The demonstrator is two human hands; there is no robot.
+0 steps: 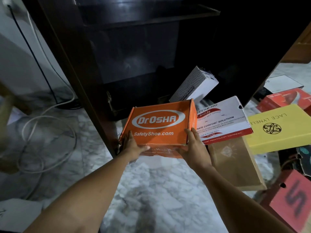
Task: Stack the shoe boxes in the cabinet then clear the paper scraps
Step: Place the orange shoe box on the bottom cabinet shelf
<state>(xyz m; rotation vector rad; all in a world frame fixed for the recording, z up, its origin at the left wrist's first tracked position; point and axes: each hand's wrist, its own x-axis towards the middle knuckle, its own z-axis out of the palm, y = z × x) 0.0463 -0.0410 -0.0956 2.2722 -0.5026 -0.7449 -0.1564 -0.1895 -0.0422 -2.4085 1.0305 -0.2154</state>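
An orange Dr.Osha shoe box (159, 122) is held above the marble floor, just in front of the dark wooden cabinet (127, 52). My left hand (132, 146) grips its near-left corner and my right hand (195, 148) grips its near-right corner. The cabinet's lower compartment stands open and dark behind the box. A white Skechers box (195, 85) leans tilted at the cabinet's bottom edge. A white-and-red Skechers Arch Fit box (223, 121) lies right beside the orange one, resting on a brown box (235, 163).
To the right lie a yellow box (279, 128), a red box (284, 99), a white box (284, 84) and a red box with a black S (292, 200). White and black cables (48, 115) coil on the floor at left. The cabinet door frame (79, 78) stands left of the box.
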